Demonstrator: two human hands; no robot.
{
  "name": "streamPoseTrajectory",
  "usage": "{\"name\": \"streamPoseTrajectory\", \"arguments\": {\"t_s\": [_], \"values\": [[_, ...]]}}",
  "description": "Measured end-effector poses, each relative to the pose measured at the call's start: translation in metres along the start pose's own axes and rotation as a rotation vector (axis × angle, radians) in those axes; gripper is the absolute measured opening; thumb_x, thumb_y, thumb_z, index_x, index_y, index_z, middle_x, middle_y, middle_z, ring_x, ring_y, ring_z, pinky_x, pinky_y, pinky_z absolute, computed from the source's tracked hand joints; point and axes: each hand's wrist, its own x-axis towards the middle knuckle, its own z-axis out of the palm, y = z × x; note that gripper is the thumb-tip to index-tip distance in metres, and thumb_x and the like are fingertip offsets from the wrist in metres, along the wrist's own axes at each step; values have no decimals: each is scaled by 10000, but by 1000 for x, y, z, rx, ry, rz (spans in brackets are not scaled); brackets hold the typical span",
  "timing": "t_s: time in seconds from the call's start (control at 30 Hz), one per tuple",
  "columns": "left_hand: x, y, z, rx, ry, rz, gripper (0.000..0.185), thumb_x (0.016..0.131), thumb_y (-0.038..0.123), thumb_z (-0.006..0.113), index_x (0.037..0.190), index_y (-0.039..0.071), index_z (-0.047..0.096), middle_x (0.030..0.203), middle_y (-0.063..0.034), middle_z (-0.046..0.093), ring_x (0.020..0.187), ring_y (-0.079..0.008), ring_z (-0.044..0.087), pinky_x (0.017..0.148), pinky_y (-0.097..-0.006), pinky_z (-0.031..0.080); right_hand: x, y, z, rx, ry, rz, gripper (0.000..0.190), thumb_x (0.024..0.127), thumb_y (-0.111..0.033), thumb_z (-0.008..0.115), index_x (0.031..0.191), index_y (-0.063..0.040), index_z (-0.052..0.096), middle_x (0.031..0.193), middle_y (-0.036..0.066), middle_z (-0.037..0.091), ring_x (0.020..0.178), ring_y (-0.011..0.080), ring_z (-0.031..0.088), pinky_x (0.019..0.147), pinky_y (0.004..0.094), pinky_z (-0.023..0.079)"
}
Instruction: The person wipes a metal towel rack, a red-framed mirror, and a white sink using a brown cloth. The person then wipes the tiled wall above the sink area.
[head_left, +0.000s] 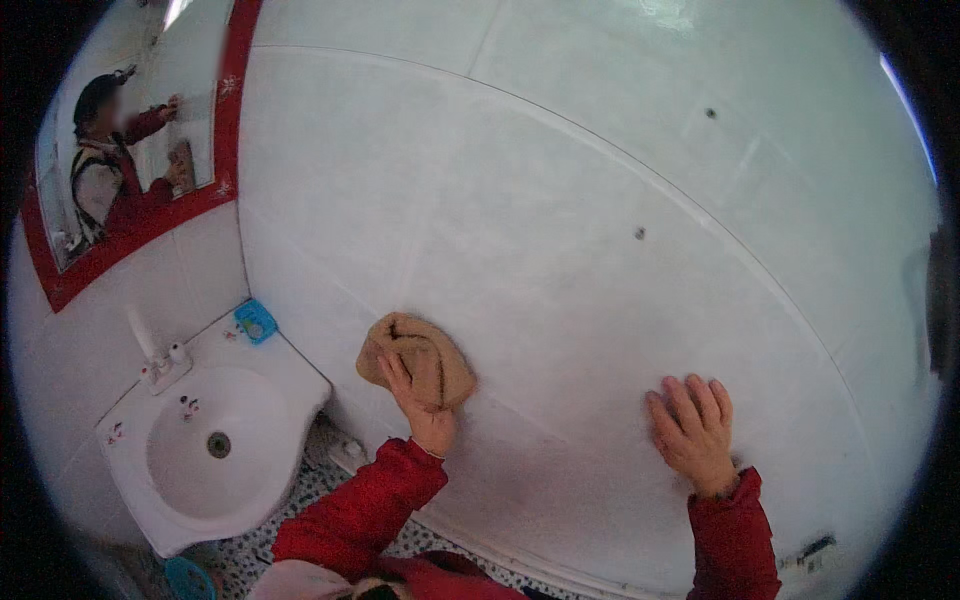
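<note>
My left hand (424, 412) presses a folded brown cloth (442, 352) flat against the white tiled wall (540, 270). Part of the cloth lies over my palm and hides some of the fingers. Further right, my right hand (694, 431) rests on the same wall with its fingers slightly spread and nothing in it. Red sleeves cover both of my arms.
At lower left stands a white washbasin (289, 427) with a faucet (159, 360) and a blue soap dish (256, 321) on its corner. Above it hangs a red-framed mirror (161, 225) reflecting a person. Speckled flooring (262, 525) and a blue plastic item (190, 577) show below.
</note>
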Motion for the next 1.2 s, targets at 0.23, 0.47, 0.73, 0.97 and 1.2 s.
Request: {"name": "streamPoseTrajectory", "arguments": {"t_s": [0.23, 0.47, 0.73, 0.97, 1.2], "values": [[99, 74, 25, -104, 193, 258, 702, 904, 105, 586, 1500, 41, 220, 1518, -203, 270, 1415, -349, 247, 1172, -449, 178, -29, 2, -10, 67, -71, -5, 317, 892, -208, 568, 1206, -166, 584, 1404, 35, 492, 1291, 231, 441, 1076, 403, 358], [195, 45, 4, 164, 310, 361, 471, 964, 192, 564, 1361, -23, 429, 1345, -208, 500, 1221, -354, 492, 1043, -417, 383, -33, 10, -17, 110, -3, -58, 344, 883, -220, 543, 1212, -124, 555, 1425, 75, 471, 1292, 250, 432, 1061, 403, 374], [51, 58, -9, 55, -96, 440, 465, 1014, 302, 397, 1423, 83, 433, 1575, -209, 172, 1451, -412, 138, 1156, -555, 153, 19, 4, -30, 156, 2, -100, 287, 901, -198, 564, 1177, -121, 585, 1402, 75, 493, 1248, 235, 459, 1020, 372, 405], [274, 186, 10, 207, 256, 600, 585, 981, 266, 502, 1496, 85, 291, 1530, -177, 296, 1419, -396, 244, 1163, -527, 205, 44, 35, -32, 135, -13, -61, 294, 910, -209, 564, 1192, -124, 574, 1423, 74, 474, 1270, 235, 448, 1045, 370, 384], [415, 270, -18, 468, 422, 425, 733, 918, 178, 618, 1522, 227, 206, 1499, -189, 334, 1353, -393, 382, 1066, -528, 407, 47, 31, -36, 139, -12, -86, 314, 913, -226, 568, 1210, -126, 565, 1425, 78, 469, 1282, 238, 435, 1060, 383, 368]]}}
